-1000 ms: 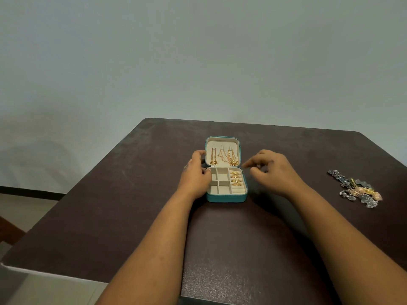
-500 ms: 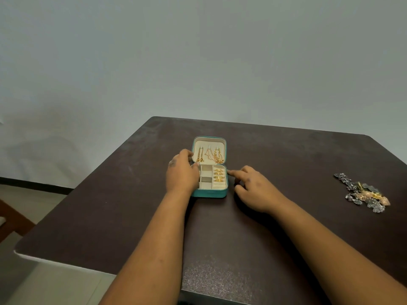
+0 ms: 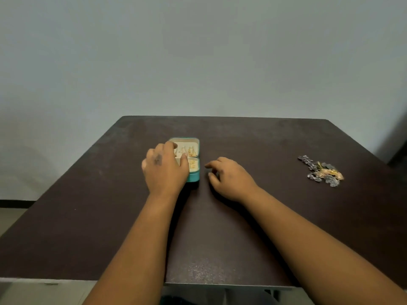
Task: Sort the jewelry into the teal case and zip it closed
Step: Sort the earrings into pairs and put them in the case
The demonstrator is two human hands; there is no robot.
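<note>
The teal case [image 3: 194, 175] lies open on the dark table [image 3: 264, 216], its cream lid leaning back with gold chains and earrings hung inside. Gold rings [image 3: 193, 164] sit in its right tray compartment. My left hand [image 3: 164, 169] covers the case's left half, fingers reaching over the tray toward the lid; whether it grips the case I cannot tell. My right hand [image 3: 229, 178] rests on the table just right of the case, fingers loosely curled and holding nothing. A pile of dark and gold jewelry [image 3: 321, 171] lies far to the right.
A plain grey wall stands behind the table. The table's near edge runs across the bottom of the view, with floor visible at the left.
My left hand has slid further over the case, and the lid has tipped lower toward the tray. My right hand drew back from the case's edge and settled on the table.
</note>
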